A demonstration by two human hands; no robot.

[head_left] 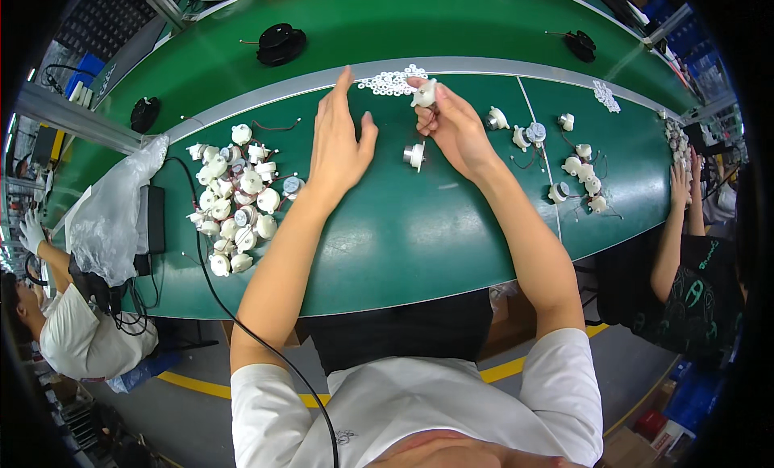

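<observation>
My right hand (458, 133) pinches a small white motor (425, 94) between thumb and fingers, just right of a pile of small white rings (387, 84). A dark wire shows below those fingers. Another white-and-silver motor (414, 155) sits below the hand, on the green table. My left hand (340, 145) is over the table with its fingers stretched and thumb apart, holding nothing. To its left lies a heap of white motors (234, 195) with thin wires. Several more motors (584, 168) are spread to the right of my right forearm.
A green conveyor belt (387, 29) behind a grey rail carries black round parts (280, 45). At left, a clear plastic bag (117, 214) lies by a black box (151, 220). A black cable (211, 278) crosses my left arm. Co-workers sit at both sides, one co-worker's hands (681, 186) at far right.
</observation>
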